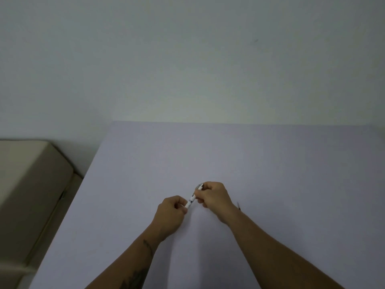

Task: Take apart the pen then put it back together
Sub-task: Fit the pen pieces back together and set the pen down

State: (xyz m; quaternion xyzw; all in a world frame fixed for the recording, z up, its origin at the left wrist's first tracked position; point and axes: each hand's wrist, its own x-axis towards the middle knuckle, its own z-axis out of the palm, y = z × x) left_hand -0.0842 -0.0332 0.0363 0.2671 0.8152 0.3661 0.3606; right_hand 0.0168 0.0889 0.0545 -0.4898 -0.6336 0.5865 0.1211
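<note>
A white pen with a silvery top end is held slanted above the pale table, between both hands. My left hand pinches its lower end with the fingertips. My right hand is closed around its upper part, the silvery end poking out past the fingers. Much of the pen is hidden inside the two grips. A thin dark piece lies on the table just right of my right wrist, partly hidden by it.
The table's left edge runs diagonally from the far wall toward me. A beige cushioned piece of furniture stands lower, to the left of the table. A plain wall rises behind the table's far edge.
</note>
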